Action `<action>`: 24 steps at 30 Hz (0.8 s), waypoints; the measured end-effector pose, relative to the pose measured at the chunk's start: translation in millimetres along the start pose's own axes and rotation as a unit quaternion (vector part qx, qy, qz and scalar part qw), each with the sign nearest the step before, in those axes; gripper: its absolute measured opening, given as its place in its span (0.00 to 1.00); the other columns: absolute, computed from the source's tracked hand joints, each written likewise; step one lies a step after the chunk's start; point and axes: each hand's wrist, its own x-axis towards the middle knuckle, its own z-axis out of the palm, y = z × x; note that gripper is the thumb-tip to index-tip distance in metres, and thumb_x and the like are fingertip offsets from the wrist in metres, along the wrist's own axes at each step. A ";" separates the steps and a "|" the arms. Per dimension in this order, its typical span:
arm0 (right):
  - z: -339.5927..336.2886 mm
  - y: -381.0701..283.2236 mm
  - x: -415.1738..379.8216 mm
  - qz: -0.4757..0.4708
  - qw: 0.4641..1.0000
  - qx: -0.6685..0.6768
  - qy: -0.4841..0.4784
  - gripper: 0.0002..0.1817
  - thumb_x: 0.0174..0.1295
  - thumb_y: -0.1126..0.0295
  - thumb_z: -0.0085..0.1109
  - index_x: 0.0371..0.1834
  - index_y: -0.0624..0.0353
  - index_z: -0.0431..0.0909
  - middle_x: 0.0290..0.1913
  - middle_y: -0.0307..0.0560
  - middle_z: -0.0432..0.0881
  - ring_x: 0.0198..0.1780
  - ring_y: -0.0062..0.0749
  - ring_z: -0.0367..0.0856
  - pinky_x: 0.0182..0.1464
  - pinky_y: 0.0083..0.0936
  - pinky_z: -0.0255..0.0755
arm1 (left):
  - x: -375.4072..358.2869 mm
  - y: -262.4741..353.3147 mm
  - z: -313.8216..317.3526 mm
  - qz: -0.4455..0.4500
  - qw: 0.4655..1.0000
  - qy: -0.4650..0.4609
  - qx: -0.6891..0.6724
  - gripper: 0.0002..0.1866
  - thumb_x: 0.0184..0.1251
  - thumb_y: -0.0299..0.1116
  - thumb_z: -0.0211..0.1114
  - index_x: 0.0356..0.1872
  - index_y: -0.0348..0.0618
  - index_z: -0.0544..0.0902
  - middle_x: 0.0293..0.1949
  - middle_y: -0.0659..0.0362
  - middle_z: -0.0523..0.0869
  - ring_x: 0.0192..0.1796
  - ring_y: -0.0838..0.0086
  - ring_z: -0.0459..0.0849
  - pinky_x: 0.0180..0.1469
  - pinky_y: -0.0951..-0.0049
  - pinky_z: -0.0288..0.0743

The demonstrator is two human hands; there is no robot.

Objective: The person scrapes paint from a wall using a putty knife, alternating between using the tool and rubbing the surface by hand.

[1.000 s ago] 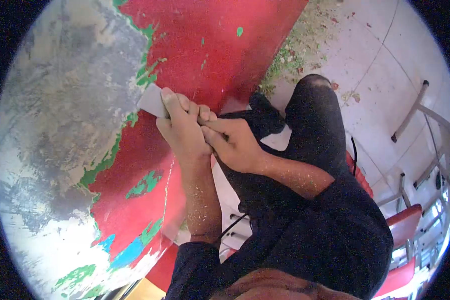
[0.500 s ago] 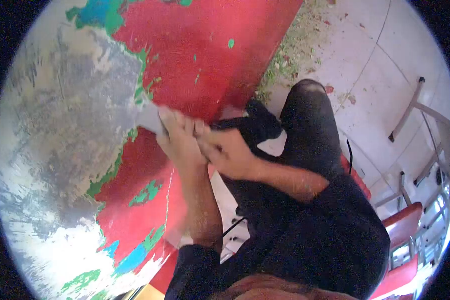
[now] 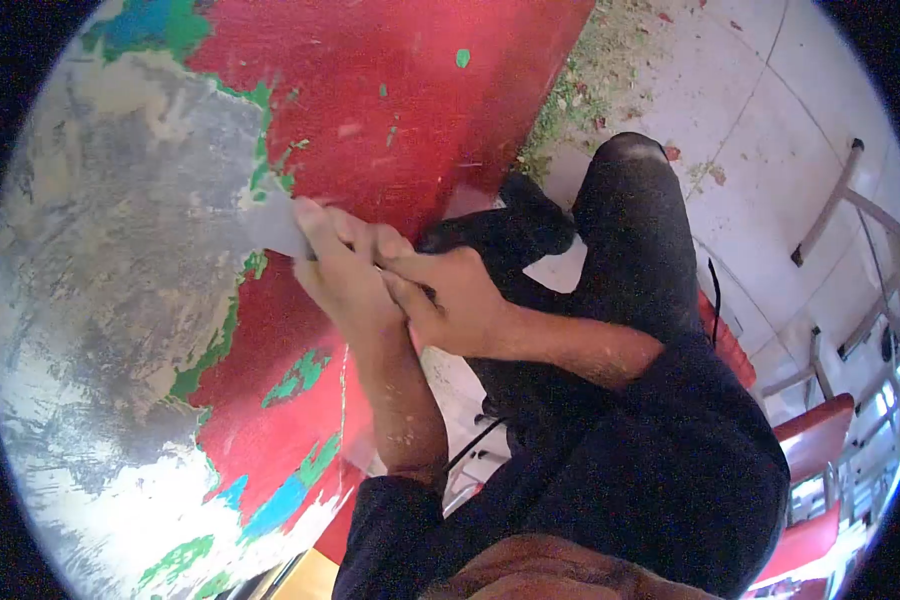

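Observation:
A grey metal scraper blade (image 3: 270, 226) lies flat against a big red painted surface (image 3: 390, 110), at the border where the red paint gives way to bare grey patches (image 3: 110, 230). My left hand (image 3: 342, 272) presses its fingers on the back of the blade. Just behind it, my right hand (image 3: 448, 300) is closed around the scraper's handle, which is mostly hidden. The two hands touch each other. Flecks of paint dust cover my left forearm.
Green and blue paint remnants (image 3: 290, 375) show along the scraped edge. My bent knee in dark trousers (image 3: 635, 200) is to the right, over a pale tiled floor (image 3: 770, 120) strewn with paint chips. Red chairs with metal legs (image 3: 820, 440) stand at the far right.
Both hands have pushed the scraper blade a little to the left along the edge of the red paint, after a blurred stroke half a second ago.

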 end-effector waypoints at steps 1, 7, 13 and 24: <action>-0.1 0.1 1.4 -0.007 1.000 -0.007 -0.009 0.07 0.59 0.71 0.51 0.35 0.63 0.76 0.23 0.61 0.72 0.22 0.50 0.77 0.24 0.33 0.69 | 2.2 2.3 -1.6 -0.008 1.000 0.001 -0.019 0.21 0.69 0.47 0.49 0.18 0.48 0.60 0.14 0.65 0.59 0.13 0.75 0.61 0.15 0.74 0.60; 6.1 -1.3 -3.3 -0.004 1.000 0.004 0.025 0.06 0.58 0.71 0.53 0.31 0.62 0.75 0.22 0.61 0.72 0.24 0.53 0.76 0.24 0.33 0.69 | -3.0 5.5 9.2 -0.034 0.997 0.020 -0.064 0.23 0.70 0.47 0.48 0.15 0.50 0.57 0.12 0.66 0.56 0.11 0.77 0.58 0.13 0.75 0.57; -1.7 -1.1 7.7 -0.027 0.999 -0.014 0.016 0.05 0.56 0.72 0.54 0.31 0.62 0.76 0.22 0.60 0.73 0.26 0.52 0.78 0.26 0.32 0.71 | 3.2 -2.9 3.1 -0.008 0.998 -0.005 -0.062 0.24 0.70 0.48 0.48 0.14 0.50 0.57 0.11 0.66 0.55 0.11 0.77 0.57 0.13 0.72 0.57; -0.2 9.8 -7.5 -0.004 1.000 -0.004 -0.003 0.06 0.58 0.72 0.53 0.33 0.62 0.78 0.21 0.59 0.72 0.23 0.49 0.79 0.24 0.32 0.70 | -1.1 -21.8 -12.2 -0.052 0.995 -0.017 -0.084 0.23 0.69 0.49 0.49 0.17 0.48 0.61 0.12 0.64 0.59 0.13 0.75 0.62 0.16 0.71 0.64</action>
